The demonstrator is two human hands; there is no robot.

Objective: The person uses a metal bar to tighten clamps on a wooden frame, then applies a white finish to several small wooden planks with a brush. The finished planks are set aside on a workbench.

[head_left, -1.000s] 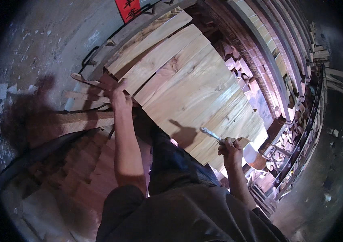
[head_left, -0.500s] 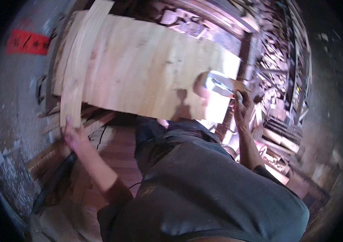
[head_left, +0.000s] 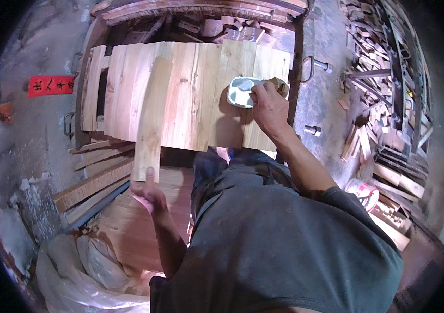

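Note:
A row of pale wooden boards (head_left: 201, 94) lies side by side on a work frame in front of me. My left hand (head_left: 148, 190) grips the near end of one narrow plank (head_left: 151, 117) that lies on top of the row and sticks out past its near edge. My right hand (head_left: 266, 107) rests on the right end of the boards and holds a brush with a whitish, glue-smeared head (head_left: 240, 91) against the wood.
Stacks of planks (head_left: 96, 177) lie at the lower left beside a clear plastic bag (head_left: 81, 271). Offcuts and wood strips (head_left: 383, 78) pile up on the right, with a small white and red tub (head_left: 363, 192). A metal clamp bar (head_left: 299, 78) runs along the boards' right edge. A red paper strip (head_left: 51, 85) hangs at left.
The view has swung so the boards now lie straight ahead. My left hand took hold of a single plank's near end. My right hand moved the brush from the boards' edge onto their surface.

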